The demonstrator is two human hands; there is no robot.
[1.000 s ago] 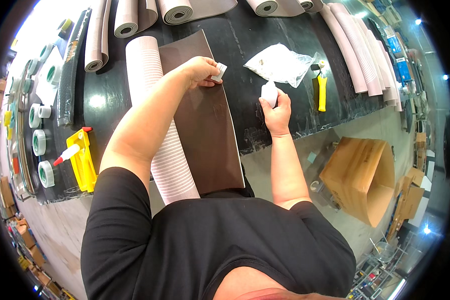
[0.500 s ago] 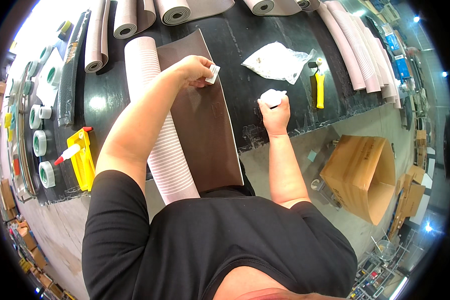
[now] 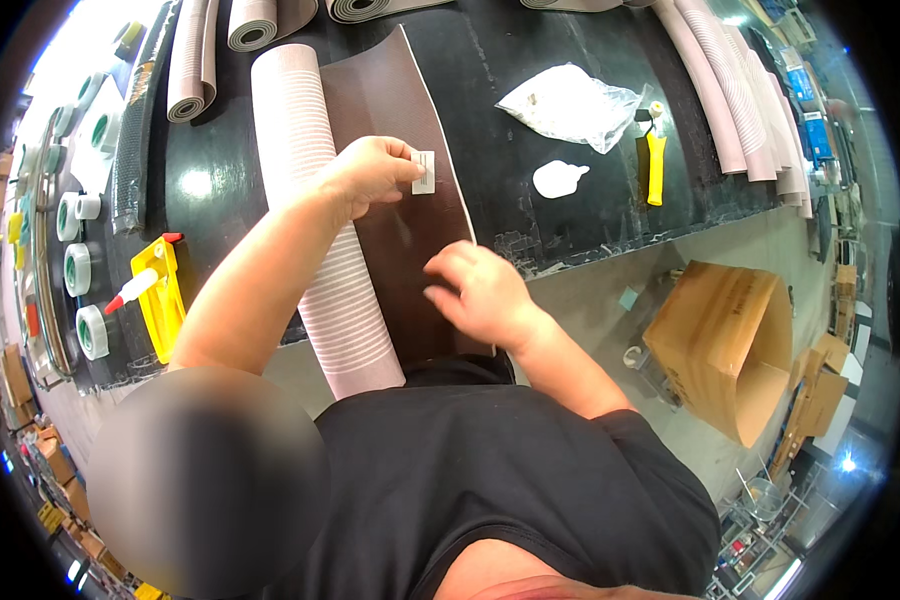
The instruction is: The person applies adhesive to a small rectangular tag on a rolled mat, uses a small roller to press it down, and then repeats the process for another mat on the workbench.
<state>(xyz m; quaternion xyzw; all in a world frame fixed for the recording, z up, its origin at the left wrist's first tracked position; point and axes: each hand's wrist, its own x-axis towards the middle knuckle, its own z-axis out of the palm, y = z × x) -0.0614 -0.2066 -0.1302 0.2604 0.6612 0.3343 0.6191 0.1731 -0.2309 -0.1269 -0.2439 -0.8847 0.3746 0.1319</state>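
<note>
My left hand [image 3: 372, 172] pinches a small white label [image 3: 424, 174] with print on it, holding it over the mat's dark side. The mat [image 3: 415, 230] is partly unrolled, dark brown underneath; its rolled part [image 3: 320, 215] is pale pink with light stripes. Above the mat's right edge, closer to my body, hovers my right hand [image 3: 485, 298], fingers apart and holding nothing. To its upper right on the black table lies a small white rounded thing with a short nub [image 3: 558, 180], whose kind I cannot make out.
Beyond it are a clear bag of white pieces [image 3: 573, 105] and a yellow-handled roller [image 3: 656, 168]. More rolled mats [image 3: 192, 75] line the back and right. At left sit a yellow tray [image 3: 160, 310], a red-tipped bottle [image 3: 135, 288] and tape rolls [image 3: 92, 332]. A cardboard box [image 3: 705, 345] stands right.
My right hand has let go of the white rounded thing and moved left, over the mat. My left hand has come slightly nearer with the label, which now shows its printed face.
</note>
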